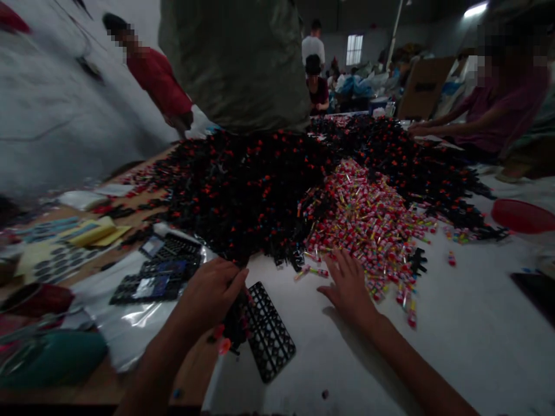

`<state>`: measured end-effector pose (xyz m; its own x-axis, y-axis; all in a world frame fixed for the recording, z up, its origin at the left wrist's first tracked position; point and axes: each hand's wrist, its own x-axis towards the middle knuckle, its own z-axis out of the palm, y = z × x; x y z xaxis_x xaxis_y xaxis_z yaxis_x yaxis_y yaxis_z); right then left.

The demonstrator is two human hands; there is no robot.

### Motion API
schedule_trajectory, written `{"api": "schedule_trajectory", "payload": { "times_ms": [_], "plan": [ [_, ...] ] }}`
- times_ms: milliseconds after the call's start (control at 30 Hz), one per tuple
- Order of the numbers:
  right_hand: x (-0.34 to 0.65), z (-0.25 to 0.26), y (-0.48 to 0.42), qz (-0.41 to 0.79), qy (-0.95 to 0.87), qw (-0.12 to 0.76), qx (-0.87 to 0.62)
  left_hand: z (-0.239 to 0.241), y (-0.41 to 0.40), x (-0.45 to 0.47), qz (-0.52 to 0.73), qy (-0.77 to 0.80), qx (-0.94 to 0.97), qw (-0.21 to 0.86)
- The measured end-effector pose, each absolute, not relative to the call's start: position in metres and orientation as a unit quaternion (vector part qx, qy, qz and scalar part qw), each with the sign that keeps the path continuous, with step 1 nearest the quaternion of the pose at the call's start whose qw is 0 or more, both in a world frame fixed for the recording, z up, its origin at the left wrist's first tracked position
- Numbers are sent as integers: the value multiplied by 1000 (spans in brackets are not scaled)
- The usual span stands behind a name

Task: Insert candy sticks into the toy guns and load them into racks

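White desk (468, 329) fills the near area. Behind it, a big grey-green cloth mass (234, 63), partly cut off by the top edge. Wide heap of black pieces (251, 196) with orange tips spreads across the desk's far part; heap of small red-and-yellow tubes (368, 219) sits in front of it, right of centre. Clear plastic sheet (125, 346) at left, dark packs (150, 286) lying on it. Right hand (349, 289) is at the near edge of the tube heap, fingers spread, contact unclear. Left hand (212, 289) curls over a dark bunch (236, 323); cannot tell if its fingers pinch it. Black grid tray (271, 335) lies flat on the desk, just right of that bunch. Red dish (522, 216) at far right. One loose tube (451, 258) lies apart, left of the dish.
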<state>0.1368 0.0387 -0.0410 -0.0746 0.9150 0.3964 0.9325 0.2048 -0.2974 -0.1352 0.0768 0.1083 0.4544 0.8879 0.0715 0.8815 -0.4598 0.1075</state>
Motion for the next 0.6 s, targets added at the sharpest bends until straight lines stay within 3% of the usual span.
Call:
{"api": "schedule_trajectory", "payload": {
  "times_ms": [300,600],
  "plan": [
    [41,-18,158,31,-814,179,-552,107,93,-181,113,538,833,57],
    [84,-32,90,37,-840,209,-499,97,71,-191,320,559,763,52]
  ]
}}
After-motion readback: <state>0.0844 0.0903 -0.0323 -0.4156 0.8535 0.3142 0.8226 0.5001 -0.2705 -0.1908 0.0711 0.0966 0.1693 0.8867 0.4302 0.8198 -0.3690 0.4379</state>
